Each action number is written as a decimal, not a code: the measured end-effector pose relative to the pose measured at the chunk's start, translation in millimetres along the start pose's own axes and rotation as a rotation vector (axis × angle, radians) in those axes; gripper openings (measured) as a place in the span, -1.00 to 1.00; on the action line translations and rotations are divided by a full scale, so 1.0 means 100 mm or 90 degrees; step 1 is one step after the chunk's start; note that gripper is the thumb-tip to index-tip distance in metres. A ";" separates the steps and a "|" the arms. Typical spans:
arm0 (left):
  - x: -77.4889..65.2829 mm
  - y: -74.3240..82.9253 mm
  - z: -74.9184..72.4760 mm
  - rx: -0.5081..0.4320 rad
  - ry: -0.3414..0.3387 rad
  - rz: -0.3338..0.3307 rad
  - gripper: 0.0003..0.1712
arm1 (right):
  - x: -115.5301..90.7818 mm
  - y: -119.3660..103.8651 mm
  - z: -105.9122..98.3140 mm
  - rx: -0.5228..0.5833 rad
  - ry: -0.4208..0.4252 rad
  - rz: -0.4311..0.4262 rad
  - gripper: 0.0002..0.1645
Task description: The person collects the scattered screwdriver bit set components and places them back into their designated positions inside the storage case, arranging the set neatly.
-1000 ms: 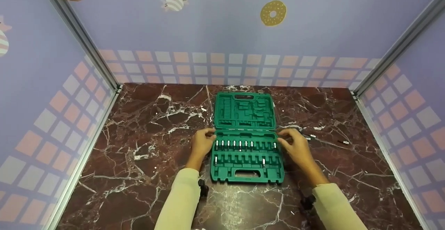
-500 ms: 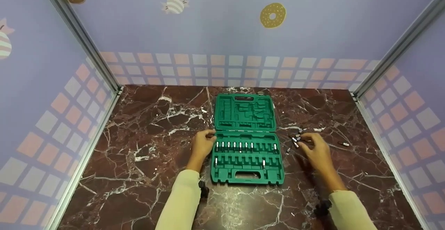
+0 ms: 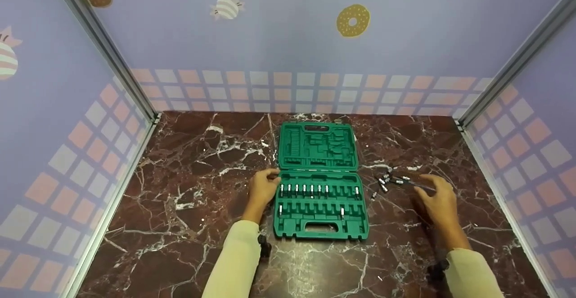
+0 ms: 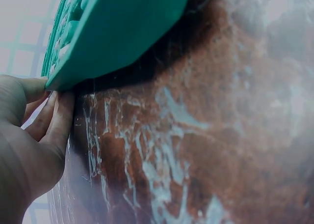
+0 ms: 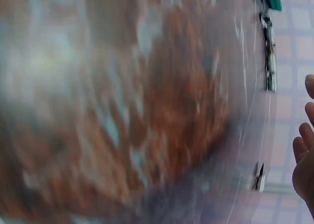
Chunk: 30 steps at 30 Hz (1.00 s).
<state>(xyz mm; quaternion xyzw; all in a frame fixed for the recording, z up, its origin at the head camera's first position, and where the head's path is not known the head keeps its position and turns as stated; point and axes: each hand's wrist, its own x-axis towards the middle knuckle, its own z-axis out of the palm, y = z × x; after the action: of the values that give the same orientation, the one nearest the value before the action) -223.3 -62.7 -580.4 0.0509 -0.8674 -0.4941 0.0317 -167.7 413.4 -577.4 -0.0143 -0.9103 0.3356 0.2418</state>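
A green tool case (image 3: 319, 228) lies unfolded on the marble-patterned table, its molded lid (image 3: 317, 147) away from me. Several silver bit sockets (image 3: 312, 190) stand in its upper row of slots; two are in the lower row. My left hand (image 3: 263, 189) holds the case's left edge near the hinge, thumb and fingers on its rim (image 4: 73, 79). To the right of the case, loose bit sockets (image 3: 383, 184) lie in a small pile. My right hand (image 3: 440, 201) hovers right of them, fingers spread and holding nothing. A lone bit socket (image 5: 260, 177) shows near it in the right wrist view.
Purple patterned walls (image 3: 279, 41) with metal corner posts (image 3: 112, 50) close off the back and sides. Dark red marbled table surface (image 3: 189, 217) extends left of the case and in front of it.
My right hand has left the case's right edge, passed over the loose bit sockets and moved farther right, now covering the lone one in the head view. My left hand stays put.
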 end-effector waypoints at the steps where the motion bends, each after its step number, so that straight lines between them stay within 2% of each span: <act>1: 0.00 0.00 0.00 -0.001 0.000 0.000 -0.77 | 0.00 0.03 -0.02 -0.003 0.003 0.002 -0.57; 7: -0.01 -0.01 0.00 -0.013 -0.002 -0.001 -0.77 | 0.04 0.20 -0.14 0.012 0.017 0.006 -0.56; 10: -0.01 -0.01 0.00 -0.012 -0.004 0.006 -0.76 | 0.04 0.27 -0.20 0.011 0.004 0.032 -0.53; 14: -0.01 -0.02 0.00 -0.007 -0.001 0.018 -0.76 | 0.04 0.33 -0.30 -0.011 -0.041 0.093 -0.47; 23: 0.00 -0.03 0.01 -0.013 0.007 0.018 -0.77 | 0.13 0.47 -0.44 -0.057 -0.152 0.191 -0.30; 30: 0.00 -0.02 0.00 -0.015 0.007 0.015 -0.78 | 0.21 0.59 -0.48 -0.095 -0.214 0.221 -0.30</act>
<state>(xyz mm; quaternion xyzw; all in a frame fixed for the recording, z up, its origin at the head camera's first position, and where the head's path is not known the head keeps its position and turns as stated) -223.5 -64.2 -582.3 0.0427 -0.8617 -0.5038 0.0429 -172.1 492.2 -573.2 -0.1323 -0.9439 0.3017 0.0240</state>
